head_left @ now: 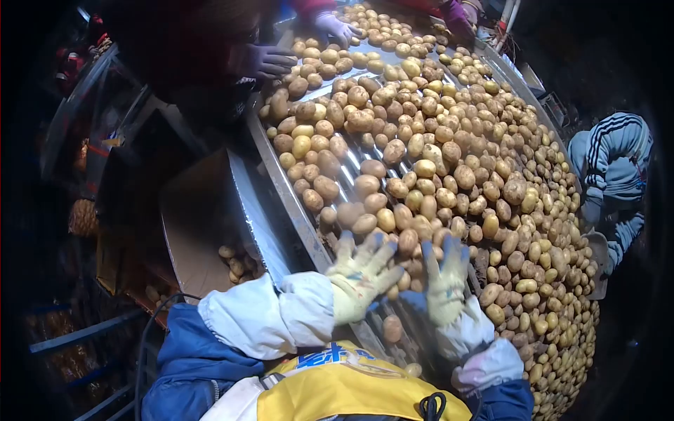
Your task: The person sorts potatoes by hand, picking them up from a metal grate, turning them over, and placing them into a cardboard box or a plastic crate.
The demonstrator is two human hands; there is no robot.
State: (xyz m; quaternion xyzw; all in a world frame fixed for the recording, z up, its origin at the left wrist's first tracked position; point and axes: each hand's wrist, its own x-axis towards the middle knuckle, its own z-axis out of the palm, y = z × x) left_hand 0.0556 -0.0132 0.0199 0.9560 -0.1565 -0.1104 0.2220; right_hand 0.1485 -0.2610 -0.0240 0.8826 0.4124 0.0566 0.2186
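Many potatoes (491, 182) cover a metal roller table (291, 193), spread from the near edge to the far end. My left hand (359, 275), in a pale yellow glove with blue fingertips, lies at the near left of the pile with its fingers spread, touching potatoes. To its right, my right hand (445, 281), in a matching glove, has its fingers stretched forward against the potatoes. Neither hand grips a potato. A few potatoes lie on the bare rollers between and below my hands.
Co-workers' gloved hands (270, 62) (337, 28) reach over the far left side. A person in a striped grey-blue jacket (618, 161) bends at the right edge. An open cardboard box (200, 217) with potatoes inside stands left of the table's metal rim.
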